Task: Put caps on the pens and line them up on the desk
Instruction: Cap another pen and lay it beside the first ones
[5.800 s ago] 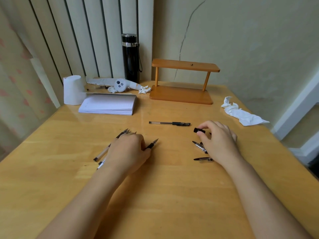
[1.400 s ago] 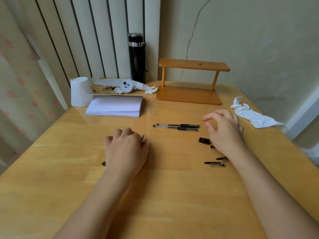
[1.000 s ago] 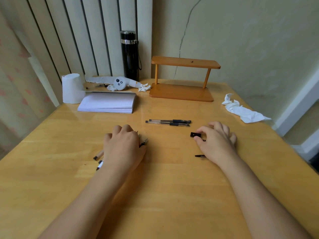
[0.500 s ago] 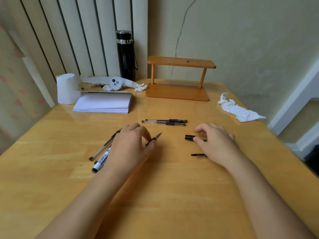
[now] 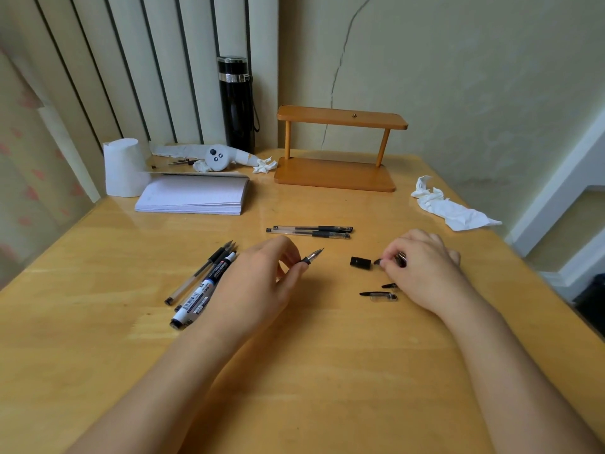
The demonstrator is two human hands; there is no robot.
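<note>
Counting pens: two capped pens (image 5: 309, 231) lie side by side, touching, mid-desk (image 5: 314, 371), long axes left-right, caps at the right end. Three more uncapped ones sit in a loose bunch left of the left hand (image 5: 252, 290): two clear gel pens (image 5: 199, 276) and one white marker (image 5: 204, 291), all on a diagonal, tips pointing up-right toward the far side. A sixth, the uncapped pen (image 5: 312, 255), is pinched between the left hand's thumb and forefinger; only the grip and tip show, tip aimed up-right toward the capped pair, just above the desk.

Caps: the short black cap (image 5: 360, 263) lies loose between the hands, axis roughly left-right. The clear clip cap (image 5: 379, 295) lies nearer the person, clip pointing left. Another dark cap tip (image 5: 389, 285) pokes out from under the right hand (image 5: 422, 270). Right hand's fingertips are closed on a small cap (image 5: 391, 259), mostly hidden; dark end faces left.

Background count: one black flask (image 5: 237, 103), one wooden shelf (image 5: 337, 149), one paper stack (image 5: 194, 194), one white roll (image 5: 122, 167), one white controller (image 5: 217, 157), and two crumpled tissues, the small tissue (image 5: 265, 165) and the large tissue (image 5: 448, 209).
</note>
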